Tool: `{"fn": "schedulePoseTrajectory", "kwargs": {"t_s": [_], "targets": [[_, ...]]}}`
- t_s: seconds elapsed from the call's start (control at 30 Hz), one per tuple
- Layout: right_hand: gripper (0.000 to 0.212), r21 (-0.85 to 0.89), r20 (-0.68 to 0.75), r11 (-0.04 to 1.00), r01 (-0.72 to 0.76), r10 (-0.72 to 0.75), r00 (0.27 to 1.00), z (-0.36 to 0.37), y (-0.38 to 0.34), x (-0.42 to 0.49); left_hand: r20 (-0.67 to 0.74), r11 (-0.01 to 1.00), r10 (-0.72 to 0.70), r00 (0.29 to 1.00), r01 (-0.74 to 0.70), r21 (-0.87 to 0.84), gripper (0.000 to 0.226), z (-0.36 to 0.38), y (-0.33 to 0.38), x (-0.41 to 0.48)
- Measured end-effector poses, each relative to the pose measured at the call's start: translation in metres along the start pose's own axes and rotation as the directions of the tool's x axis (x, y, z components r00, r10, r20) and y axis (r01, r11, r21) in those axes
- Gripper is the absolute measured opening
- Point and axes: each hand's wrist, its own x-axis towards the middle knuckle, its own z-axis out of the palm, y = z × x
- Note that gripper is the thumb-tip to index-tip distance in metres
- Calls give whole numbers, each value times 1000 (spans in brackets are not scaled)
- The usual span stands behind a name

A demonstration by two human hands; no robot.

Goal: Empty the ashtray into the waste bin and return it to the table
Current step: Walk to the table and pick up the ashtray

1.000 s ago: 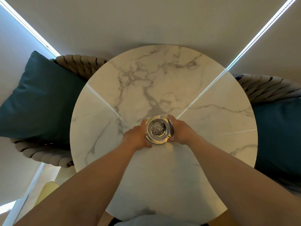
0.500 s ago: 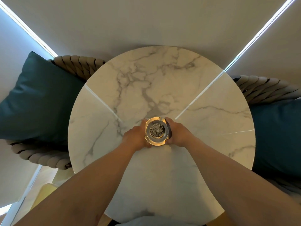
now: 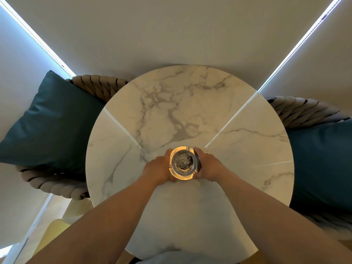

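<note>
Metal, round and shiny, the ashtray (image 3: pixel 184 163) sits between the two hands over the near middle of the marble tabletop (image 3: pixel 190 115), its bowl filled with a grey heap of ash. The left hand (image 3: pixel 159 169) is pressed to its left rim and the right hand (image 3: pixel 209 166) to its right rim, so the dish lies straight between them, neither hand nearer than the other. The fingers (image 3: pixel 196 149) of the right hand curl round the far side of the rim; those of the left wrap its near-left edge. Both hands are closed on the dish from opposite sides, though whether it rests on the tabletop or is just clear of it cannot be told from above.

Being round, the ashtray has no long axis to mind; what matters is that it is level, mouth up. The ash looks loose, so the carry probably calls for keeping it flat until it is over the bin. No waste bin shows in this view. Teal cushions (image 3: pixel 49 121) on rope-backed chairs (image 3: pixel 99 85) stand to either side of the tabletop.
</note>
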Motion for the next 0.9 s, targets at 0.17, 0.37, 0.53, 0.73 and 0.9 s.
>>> {"fn": "schedulePoseTrajectory", "kwargs": {"t_s": [0.17,0.37,0.53,0.73,0.9], "targets": [[97,17,-16,1000,5,-5,1000,9,-1,-18,15,1000,-2,1000,2,2,92,2,2,-21],[101,9,-19,1000,9,-9,1000,25,0,-44,25,999,19,1000,-20,27,93,13,2,-49],[94,17,-26,1000,25,-25,999,36,0,-67,27,1000,25,999,-25,17,95,24,3,-72],[97,7,-17,999,39,-39,999,53,2,-88,23,999,40,999,-41,13,96,38,-2,-95],[104,2,-17,1000,29,-29,999,65,5,-99,34,999,45,998,-44,-3,97,48,-6,-109]]}}
